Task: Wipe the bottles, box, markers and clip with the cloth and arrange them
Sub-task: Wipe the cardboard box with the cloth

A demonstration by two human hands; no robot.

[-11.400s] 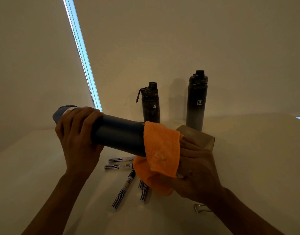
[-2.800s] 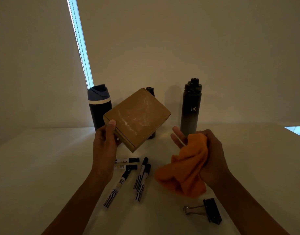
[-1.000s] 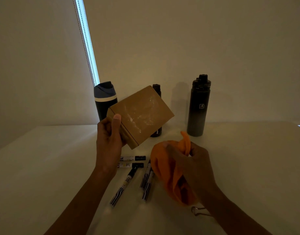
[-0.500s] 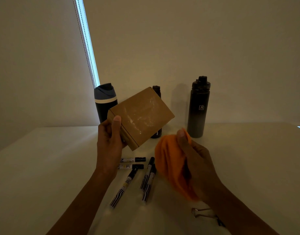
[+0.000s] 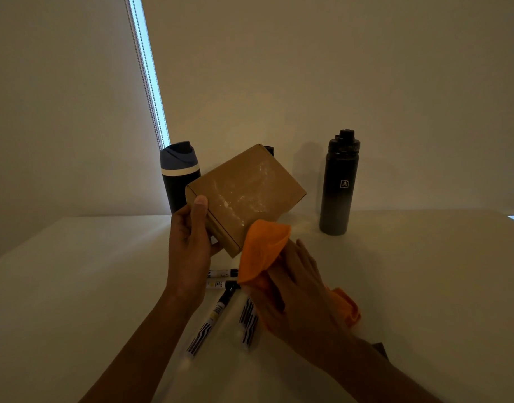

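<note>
Above the surface (image 5: 75, 286), left hand (image 5: 190, 242) grips the box (image 5: 247, 196) at one corner, smudged face tilted toward the cloth (image 5: 263, 251), which the right hand (image 5: 296, 289) holds bunched at the box's lower edge, likely to wipe.

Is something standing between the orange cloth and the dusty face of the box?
Nothing visible. The right hand holds the cloth at the lower edge of the box; the left hand grips the box, dusty face bare.
</note>
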